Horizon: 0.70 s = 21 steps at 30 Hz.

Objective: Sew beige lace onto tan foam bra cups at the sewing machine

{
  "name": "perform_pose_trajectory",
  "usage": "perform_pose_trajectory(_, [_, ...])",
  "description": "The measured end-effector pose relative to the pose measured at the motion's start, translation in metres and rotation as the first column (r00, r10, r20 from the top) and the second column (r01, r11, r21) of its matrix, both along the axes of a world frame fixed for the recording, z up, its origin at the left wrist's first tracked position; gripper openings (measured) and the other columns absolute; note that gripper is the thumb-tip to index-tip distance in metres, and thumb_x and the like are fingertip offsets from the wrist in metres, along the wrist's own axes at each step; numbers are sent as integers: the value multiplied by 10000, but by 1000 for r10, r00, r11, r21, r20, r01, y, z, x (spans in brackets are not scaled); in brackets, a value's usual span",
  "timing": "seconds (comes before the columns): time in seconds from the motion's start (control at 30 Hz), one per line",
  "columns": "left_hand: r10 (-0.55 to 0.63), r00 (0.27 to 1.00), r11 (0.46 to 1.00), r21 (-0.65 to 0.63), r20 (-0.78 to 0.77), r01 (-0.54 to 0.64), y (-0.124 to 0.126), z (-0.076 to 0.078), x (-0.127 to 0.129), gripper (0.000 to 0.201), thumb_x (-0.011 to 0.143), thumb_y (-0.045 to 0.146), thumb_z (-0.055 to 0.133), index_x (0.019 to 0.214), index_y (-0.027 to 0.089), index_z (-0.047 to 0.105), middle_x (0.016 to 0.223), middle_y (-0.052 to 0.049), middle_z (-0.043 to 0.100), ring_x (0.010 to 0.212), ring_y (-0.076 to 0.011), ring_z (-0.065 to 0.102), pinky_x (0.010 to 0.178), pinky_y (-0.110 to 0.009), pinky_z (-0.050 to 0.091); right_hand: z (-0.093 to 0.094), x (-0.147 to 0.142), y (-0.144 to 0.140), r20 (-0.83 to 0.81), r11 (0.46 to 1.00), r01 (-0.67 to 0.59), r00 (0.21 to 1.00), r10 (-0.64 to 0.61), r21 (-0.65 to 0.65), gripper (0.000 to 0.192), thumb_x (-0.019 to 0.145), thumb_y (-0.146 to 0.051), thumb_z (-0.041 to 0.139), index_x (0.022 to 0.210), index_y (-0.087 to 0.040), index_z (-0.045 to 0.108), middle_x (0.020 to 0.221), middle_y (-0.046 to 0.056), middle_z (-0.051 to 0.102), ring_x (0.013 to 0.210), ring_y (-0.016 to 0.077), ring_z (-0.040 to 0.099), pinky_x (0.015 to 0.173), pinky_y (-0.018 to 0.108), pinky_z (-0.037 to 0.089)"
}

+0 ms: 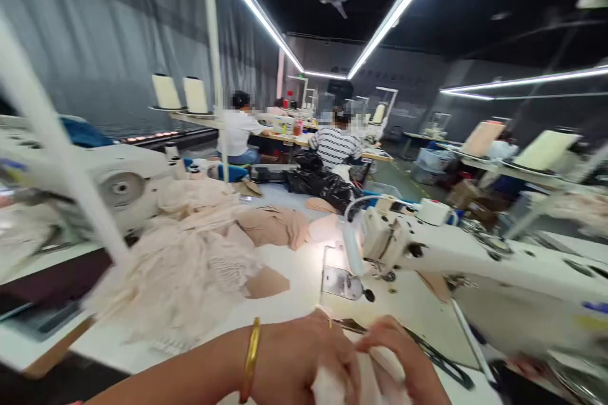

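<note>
At the front edge of the sewing table, my left hand (304, 354), with a gold bangle on the wrist, is closed on a bunched piece of pale fabric (373, 376). My right hand (403, 354) pinches the same fabric from the other side, its fingers curled close to the left ones. Part of the cloth is hidden by the hands and the lower picture edge. Dark-handled scissors (441, 359) lie beside and partly behind my right hand. Just beyond the hands is the lit needle plate of a white sewing machine (441, 237).
A heap of cream gathered fabric (190, 272) covers the left of the table, with beige cut pieces (273, 224) behind it. Another sewing machine (90, 171) stands left. A black plastic bag (323, 186) lies beyond. Two people sit further back; thread cones (546, 149) stand right.
</note>
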<state>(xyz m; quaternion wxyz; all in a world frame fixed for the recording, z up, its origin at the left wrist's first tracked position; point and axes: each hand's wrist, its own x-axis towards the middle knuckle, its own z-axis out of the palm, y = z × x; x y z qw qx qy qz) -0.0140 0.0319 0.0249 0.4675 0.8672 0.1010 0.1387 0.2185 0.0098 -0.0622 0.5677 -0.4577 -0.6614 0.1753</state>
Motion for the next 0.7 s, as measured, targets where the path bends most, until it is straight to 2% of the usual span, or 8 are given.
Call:
perform_pose_trajectory(0.03, [-17, 995, 962, 268, -101, 44, 12, -2, 0, 137, 824, 120, 638, 812, 224, 727, 1007, -39, 751, 1016, -264, 674, 1058, -487, 395, 6, 7, 11, 126, 996, -83, 989, 77, 43, 151, 895, -482, 736, 851, -342, 771, 731, 22, 738, 693, 237, 670, 656, 377, 551])
perform_pose_trajectory(0.07, [5, 986, 888, 454, -169, 74, 24, -7, 3, 170, 787, 66, 633, 757, 220, 697, 1001, -28, 744, 1028, -262, 668, 1082, -521, 354, 10, 14, 22, 405, 970, -206, 904, 138, 129, 212, 1018, -375, 604, 881, -308, 751, 793, 24, 762, 764, 226, 661, 727, 385, 532])
perform_pose_trajectory(0.1, [40, 977, 818, 568, -207, 87, 38, -14, 7, 203, 745, 22, 629, 725, 218, 677, 1009, -16, 737, 1038, -258, 663, 1097, -544, 322, 12, 19, 33, 634, 944, -277, 766, 105, 178, 231, 1061, -272, 551, 918, -277, 732, 877, 29, 782, 855, 226, 654, 781, 390, 509])
perform_pose_trajectory(0.13, [69, 970, 772, 628, -231, 94, 50, -23, 13, 224, 703, -1, 638, 712, 221, 669, 1021, -3, 730, 1040, -253, 658, 1099, -546, 312, 13, 23, 44, 768, 926, -318, 638, 49, 204, 210, 1059, -204, 558, 924, -247, 713, 909, 30, 782, 896, 221, 641, 791, 373, 491])
perform_pose_trajectory(0.17, [87, 966, 750, 654, -245, 99, 62, -31, 19, 237, 669, -8, 651, 702, 226, 665, 1020, 12, 726, 1015, -241, 656, 1091, -527, 322, 12, 26, 53, 821, 919, -328, 571, 8, 219, 196, 1038, -147, 581, 899, -228, 693, 889, 19, 773, 909, 213, 631, 779, 349, 477])
perform_pose_trajectory(0.37, [118, 963, 732, 677, -241, 80, 95, -72, 32, 196, 653, 60, 706, 701, 238, 641, 961, 22, 706, 868, -211, 593, 997, -415, 411, 1, 37, 66, 792, 970, -225, 608, 63, 96, 312, 914, 20, 596, 1058, -239, 692, 1115, -14, 791, 974, 177, 646, 787, 317, 448])
perform_pose_trajectory(0.5, [168, 967, 736, 677, -190, 5, 91, -81, 28, 211, 701, 55, 687, 755, 255, 650, 972, 11, 676, 877, -206, 581, 1011, -414, 402, 5, 42, 58, 757, 976, -211, 645, 100, 51, 337, 891, 28, 598, 1063, -245, 693, 1120, -46, 796, 996, 180, 655, 818, 326, 446])
perform_pose_trajectory(0.7, [217, 968, 759, 645, -126, -86, 85, -83, 34, 208, 758, 56, 676, 717, 259, 677, 987, 1, 680, 831, -193, 590, 995, -445, 420, 8, 41, 60, 778, 990, -139, 621, 91, -5, 314, 916, -3, 583, 1066, -253, 699, 1161, -9, 796, 1036, 211, 668, 884, 342, 467])
